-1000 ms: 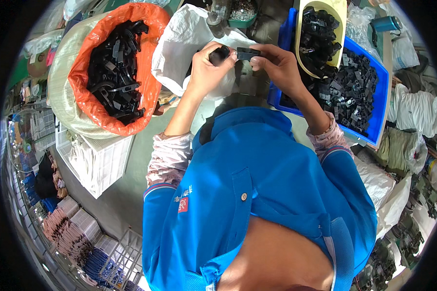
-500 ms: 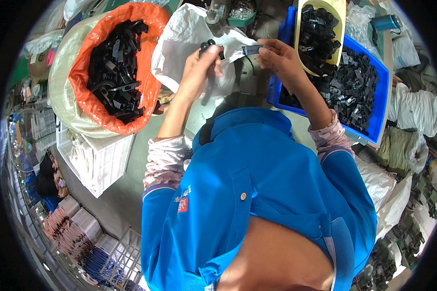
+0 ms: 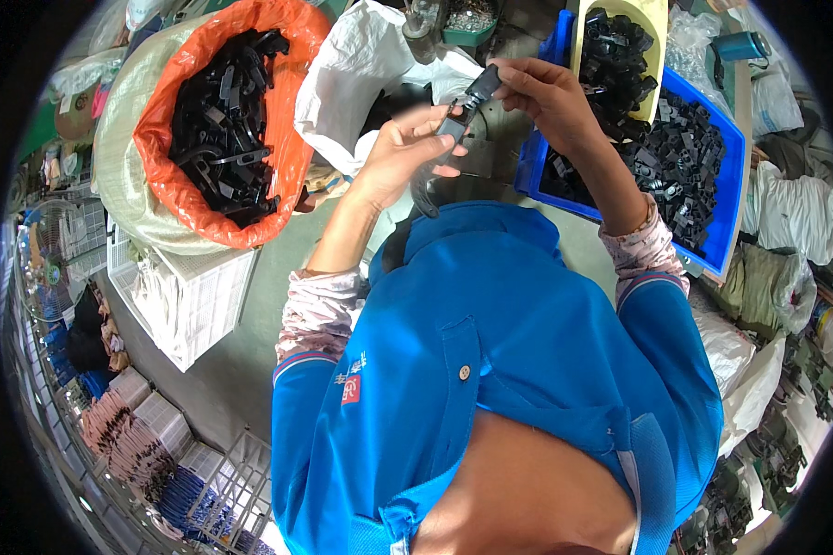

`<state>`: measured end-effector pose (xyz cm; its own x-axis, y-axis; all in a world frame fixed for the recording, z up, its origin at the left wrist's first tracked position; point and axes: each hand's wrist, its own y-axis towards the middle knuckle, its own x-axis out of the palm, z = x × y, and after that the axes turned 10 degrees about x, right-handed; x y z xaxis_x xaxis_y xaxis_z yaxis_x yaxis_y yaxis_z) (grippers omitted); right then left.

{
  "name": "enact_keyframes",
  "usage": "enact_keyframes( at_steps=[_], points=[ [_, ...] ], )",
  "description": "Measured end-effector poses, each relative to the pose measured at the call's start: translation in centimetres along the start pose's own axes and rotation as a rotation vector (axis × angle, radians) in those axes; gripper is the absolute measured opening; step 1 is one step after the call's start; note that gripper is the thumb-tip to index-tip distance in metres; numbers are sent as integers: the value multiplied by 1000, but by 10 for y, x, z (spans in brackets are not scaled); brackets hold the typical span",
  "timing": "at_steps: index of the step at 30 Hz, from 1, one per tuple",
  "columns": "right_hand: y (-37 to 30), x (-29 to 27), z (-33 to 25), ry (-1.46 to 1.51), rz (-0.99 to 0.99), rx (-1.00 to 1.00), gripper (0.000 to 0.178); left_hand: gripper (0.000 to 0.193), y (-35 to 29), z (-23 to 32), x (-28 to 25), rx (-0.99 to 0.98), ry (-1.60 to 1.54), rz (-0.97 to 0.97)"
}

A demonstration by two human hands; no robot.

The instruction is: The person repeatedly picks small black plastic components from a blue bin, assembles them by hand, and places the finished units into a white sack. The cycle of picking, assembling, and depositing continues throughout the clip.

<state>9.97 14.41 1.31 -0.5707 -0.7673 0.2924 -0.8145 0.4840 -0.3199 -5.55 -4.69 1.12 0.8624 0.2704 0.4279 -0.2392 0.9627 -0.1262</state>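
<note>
My left hand (image 3: 404, 155) holds a long black curved plastic part (image 3: 424, 192) between thumb and fingers. The part's curved lower end hangs below the palm, towards my blue jacket. Opposite it, my right hand (image 3: 553, 100) pinches a small black plastic block (image 3: 483, 83) between thumb and fingertips. The block sits at the upper end of the curved part. Whether the two are joined or only touching, I cannot tell. Part of the curved piece is hidden by my left fingers.
An orange-lined sack (image 3: 307, 120) full of black curved parts stands at left. Beyond my left hand is an open white sack (image 3: 338, 83). At right, a blue bin (image 3: 733, 176) holds many small black pieces, with a cream tub (image 3: 658, 46) of black parts over it.
My left hand has moved right and turned, bringing the curved part up to my right hand. The block in my right hand has tilted and now meets the curved part's upper end.
</note>
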Motion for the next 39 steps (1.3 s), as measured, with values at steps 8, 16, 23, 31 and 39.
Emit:
enact_keyframes(
  at_steps=[8,16,23,31,39],
  points=[
    [1,5,2,-230,-42,-91,31,39,-6,-4,0,7,1,-17],
    [4,1,7,-233,-31,-32,32,38,-5,-9,3,17,37,5],
    [6,5,8,-235,-90,-32,35,35,-2,-13,7,31,45,51],
    [7,6,13,-204,-64,-34,24,28,5,-13,8,36,16,61],
    [-8,7,14,-268,-80,-33,16,31,28,-12,22,166,261,37]
  ],
)
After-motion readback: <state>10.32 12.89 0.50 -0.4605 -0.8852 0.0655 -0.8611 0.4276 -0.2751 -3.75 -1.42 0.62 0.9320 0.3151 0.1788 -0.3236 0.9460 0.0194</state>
